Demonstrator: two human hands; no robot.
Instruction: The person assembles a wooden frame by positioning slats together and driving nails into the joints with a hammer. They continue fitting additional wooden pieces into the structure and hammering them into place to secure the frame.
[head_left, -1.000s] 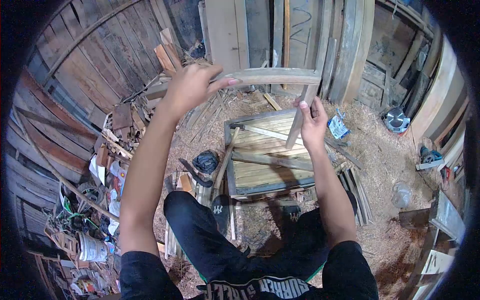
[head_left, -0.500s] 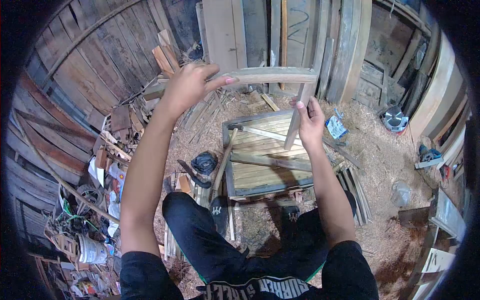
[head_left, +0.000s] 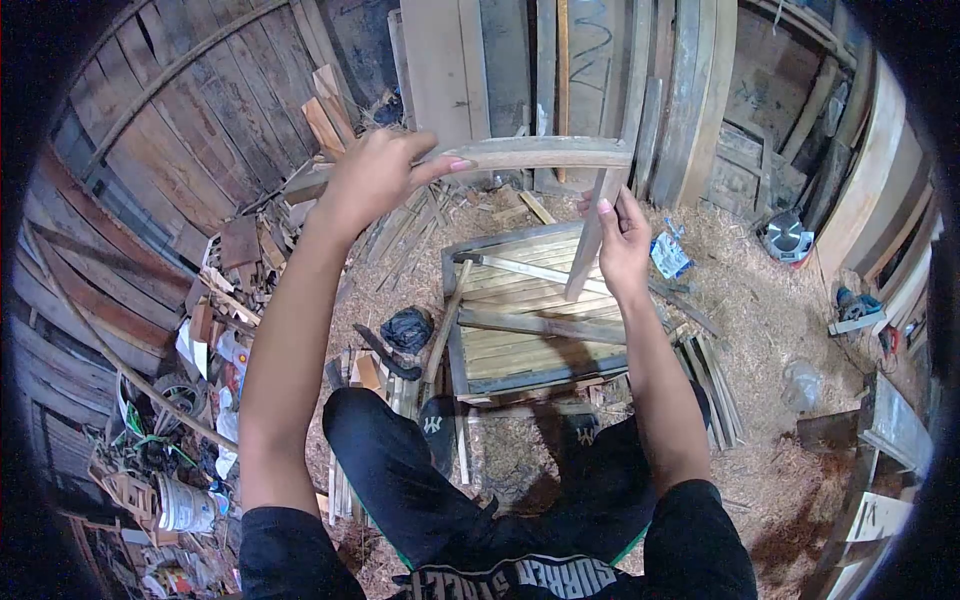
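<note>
My left hand (head_left: 375, 178) is closed around a long wooden bar (head_left: 545, 152), held up roughly level at chest height. The bar's right end meets the top of a shorter wooden piece (head_left: 590, 245), which slants downward. My right hand (head_left: 624, 245) grips this shorter piece from its right side, just below the corner. Whether the two pieces are fastened cannot be made out. Beneath them a slatted wooden panel with a grey frame (head_left: 455, 345) lies low in front of my legs. A hammer (head_left: 458, 300) and a loose wooden strip (head_left: 540, 325) rest on it.
A black plastic bag (head_left: 407, 329) lies left of the panel. Wood scraps (head_left: 240, 245) and a white bucket (head_left: 187, 503) are at the left. A circular saw (head_left: 787, 238) stands at the right. Boards (head_left: 700, 110) lean against the back wall, and shavings cover the floor (head_left: 740, 330).
Both hands keep their hold on the wood. The view has shifted very slightly, and the shorter piece has moved a little to the left.
</note>
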